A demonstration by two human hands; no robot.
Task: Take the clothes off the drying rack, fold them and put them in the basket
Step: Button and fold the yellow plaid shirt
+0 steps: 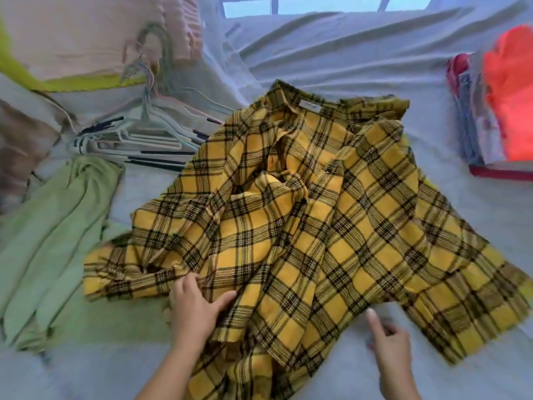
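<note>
On the bed (346, 53), with its creased pale grey-blue sheet, a yellow plaid shirt (317, 212) lies spread and rumpled in the middle, collar at twelve o'clock and the white label (309, 104) showing inside it. At ten o'clock from the shirt sits a loose heap of empty hangers (144, 134), its near edge just touching the plaid cloth. Behind them, at eleven o'clock, a pale pillow (80, 33) leans up. At eight to nine o'clock a light green garment (57, 226) lies stretched along the sheet, just beside the shirt's sleeve. Out at three o'clock, well apart from the shirt, is a stack of folded clothes (478, 116) with a bright orange piece (510, 96) on top; something red-edged lies under it, but I cannot tell what. A window (317, 2) shows at twelve o'clock. The left hand (196, 310) is on the shirt's lower edge at seven o'clock, its thumb (226, 297) spread out flat on the cloth and its fingers bent into a fold, gripping it. The right hand (389, 342), blurred, is over bare sheet at five o'clock, just beside the hem, forefinger (372, 316) straight, the others loosely bent, holding nothing.
</note>
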